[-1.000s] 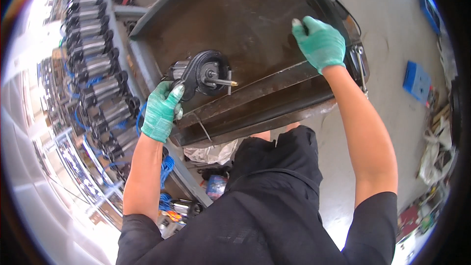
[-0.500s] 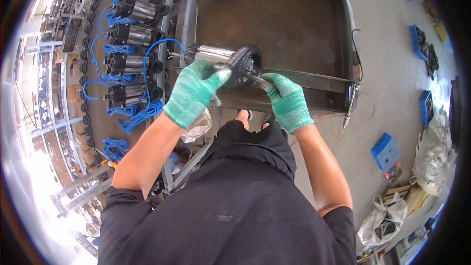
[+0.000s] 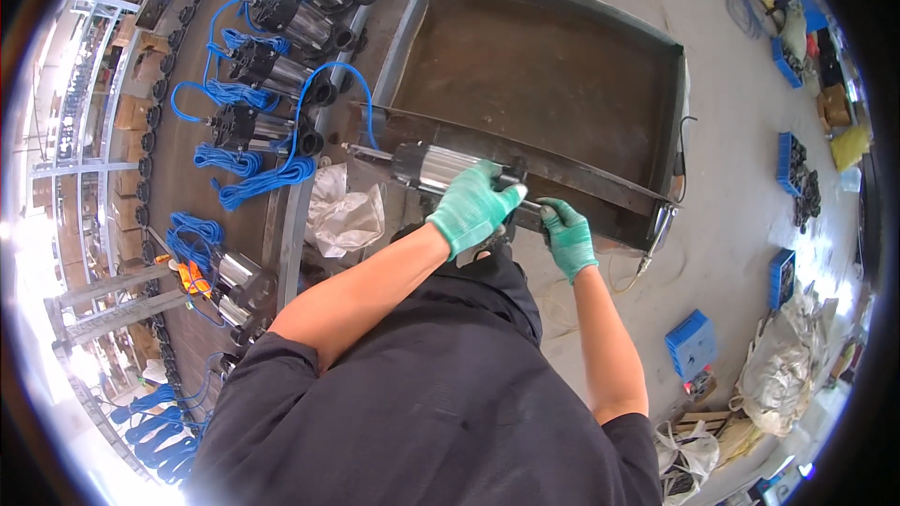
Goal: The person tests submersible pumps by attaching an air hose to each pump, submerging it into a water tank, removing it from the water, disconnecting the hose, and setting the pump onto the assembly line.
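Observation:
A submersible pump [image 3: 445,167] with a silver cylinder, black ends and a blue cable lies slanted over the near edge of a shallow metal tank [image 3: 525,145]. My left hand [image 3: 469,209], in a green-and-white glove, is closed around its lower black end. Beside that end, my gloved right hand [image 3: 568,239] is closed in a pinch on a thin dark rod [image 3: 528,206], whose far tip meets the pump's black end. The pump's underside and the left fingertips are hidden.
More silver-and-black pumps [image 3: 305,23] with coiled blue cables stand along a conveyor [image 3: 202,215] at left. A white sack [image 3: 342,211] hangs near it. An air hose with a metal fitting [image 3: 659,230] sits at the tank's right corner. Blue crates [image 3: 692,342] lie on the floor at right.
The pump has swung so its round black base no longer faces up to view, and both hands have shifted right and nearer. The view has turned, with the tank now farther right.

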The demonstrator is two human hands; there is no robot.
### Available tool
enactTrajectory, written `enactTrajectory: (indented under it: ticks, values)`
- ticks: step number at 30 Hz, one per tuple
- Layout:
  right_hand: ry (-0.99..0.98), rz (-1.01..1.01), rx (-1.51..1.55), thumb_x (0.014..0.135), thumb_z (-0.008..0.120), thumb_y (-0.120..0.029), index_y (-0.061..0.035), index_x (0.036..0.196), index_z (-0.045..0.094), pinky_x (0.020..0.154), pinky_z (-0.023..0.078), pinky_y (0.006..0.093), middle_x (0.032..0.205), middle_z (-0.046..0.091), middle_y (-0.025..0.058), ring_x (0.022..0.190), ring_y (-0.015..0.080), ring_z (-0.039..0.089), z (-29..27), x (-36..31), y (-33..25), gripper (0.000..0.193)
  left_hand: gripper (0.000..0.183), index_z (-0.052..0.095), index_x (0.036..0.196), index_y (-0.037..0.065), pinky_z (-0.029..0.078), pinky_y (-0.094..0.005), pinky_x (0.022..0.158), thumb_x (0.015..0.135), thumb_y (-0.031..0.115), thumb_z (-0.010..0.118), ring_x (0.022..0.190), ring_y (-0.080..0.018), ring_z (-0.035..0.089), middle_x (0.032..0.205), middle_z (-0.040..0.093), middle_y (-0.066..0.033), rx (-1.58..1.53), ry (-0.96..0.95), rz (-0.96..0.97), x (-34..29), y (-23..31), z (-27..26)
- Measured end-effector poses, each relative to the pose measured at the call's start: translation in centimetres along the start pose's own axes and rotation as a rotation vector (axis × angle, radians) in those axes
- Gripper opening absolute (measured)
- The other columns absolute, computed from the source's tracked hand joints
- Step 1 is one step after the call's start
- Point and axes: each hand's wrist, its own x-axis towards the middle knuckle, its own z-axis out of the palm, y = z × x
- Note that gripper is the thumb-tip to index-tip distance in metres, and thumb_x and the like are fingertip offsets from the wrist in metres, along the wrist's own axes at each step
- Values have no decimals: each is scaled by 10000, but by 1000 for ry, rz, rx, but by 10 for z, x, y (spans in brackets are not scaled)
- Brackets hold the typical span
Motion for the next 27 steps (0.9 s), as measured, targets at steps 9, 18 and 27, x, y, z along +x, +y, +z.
enactTrajectory:
  ticks: [9,18,27]
  values:
    - [13,182,14,1014,643,-227,-89,1182,703,533,419,236,766,598,-37,607,62,513,-10,7,-11,226,288,642,1147,-39,555,-305,625,971,188,670,711,-168,688,905,700,-87,-212,-79,128,26,-50,-40]
    - [335,-410,-555,983,652,-272,-51,1157,684,932,505,396,1157,639,161,1048,335,635,62,11,-109,283,522,570,1337,-12,466,-426,1037,909,241,728,1204,-366,587,1296,603,-225,793,363,470,42,-112,-254]
    - [440,-397,-841,870,605,-39,-68,1026,722,935,498,434,1103,656,127,1060,347,596,94,26,-99,198,371,654,1211,-16,526,-391,877,971,266,676,962,-304,688,1056,718,-190,460,-116,389,69,-151,-268]
